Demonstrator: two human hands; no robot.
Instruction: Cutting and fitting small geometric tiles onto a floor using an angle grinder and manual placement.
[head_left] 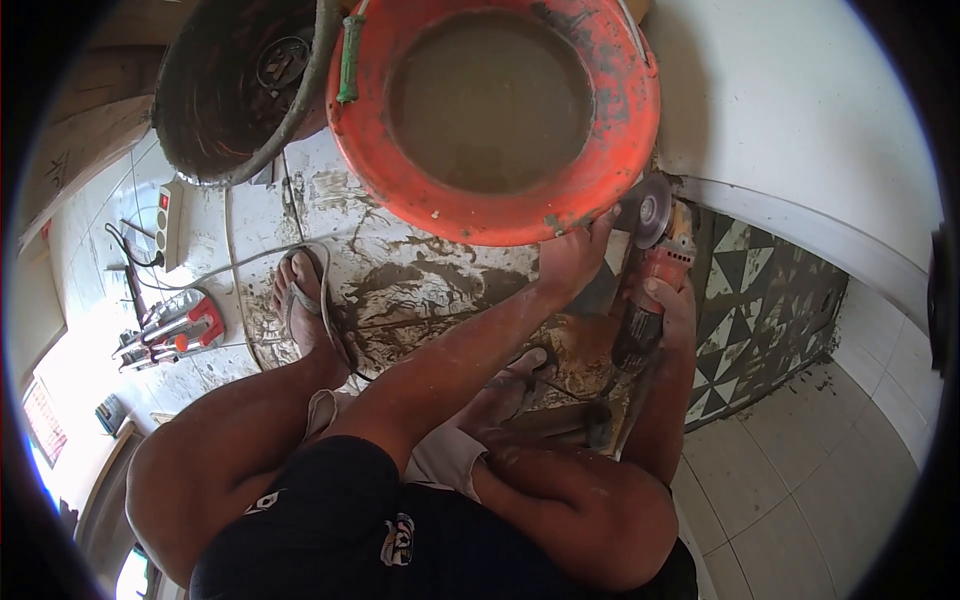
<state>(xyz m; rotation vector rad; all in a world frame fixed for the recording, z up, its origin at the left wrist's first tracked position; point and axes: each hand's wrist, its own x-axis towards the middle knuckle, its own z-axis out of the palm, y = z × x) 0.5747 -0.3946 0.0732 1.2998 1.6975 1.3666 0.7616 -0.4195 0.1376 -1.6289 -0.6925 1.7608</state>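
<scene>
My right hand [674, 308] is wrapped round the body of an angle grinder [640, 335], which has a dark motor housing and a red gear head. Its round cutting disc [654, 212] sits at the upper end, close beside the bucket's rim. Just left of the disc, my left hand [575, 262] grips a dark grey and white patterned tile [598, 292]; some of its fingers are hidden. Above both hands stands an orange bucket [365, 130] of murky brown water [490, 100], with a green grip on its wire handle.
A dark, mud-caked bucket [215, 130] stands at the upper left. On the left lie a power strip [168, 225], a red-handled tile cutter [195, 325] and a cable [235, 268]. Patterned tiles [750, 300] smeared with mortar lie right, along a white wall [790, 110]. My sandalled foot [303, 300] rests on muddy flooring.
</scene>
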